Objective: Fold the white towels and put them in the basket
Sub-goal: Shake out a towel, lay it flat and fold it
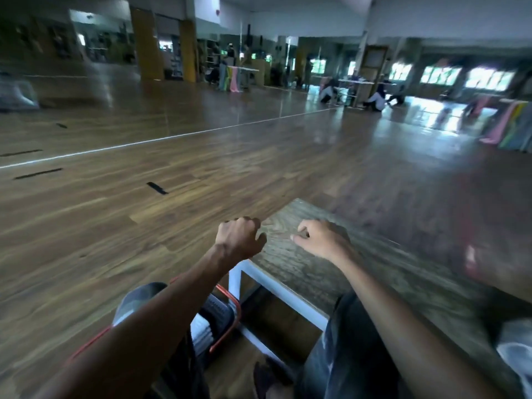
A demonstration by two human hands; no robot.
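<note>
My left hand [239, 238] hovers over the near left corner of a low wooden table [302, 266], fingers curled into a fist with nothing in them. Beside it, my right hand [321, 240] is over the tabletop, fingers also curled and holding nothing. A red-rimmed basket [231, 302] stands on the floor left of the table, partly hidden under my left forearm. A folded white towel [201, 329] lies inside it. A blurred pale cloth [516, 352] shows at the table's lower right edge; I cannot tell if it is a towel.
The table has a white frame [276, 286]. A wide wooden floor [144, 226] with black tape marks stretches ahead to a mirror wall. People sit far back right [374, 100]. Coloured mats [509, 125] lean at the right. A blurred reddish object [475, 263] is on the table's right.
</note>
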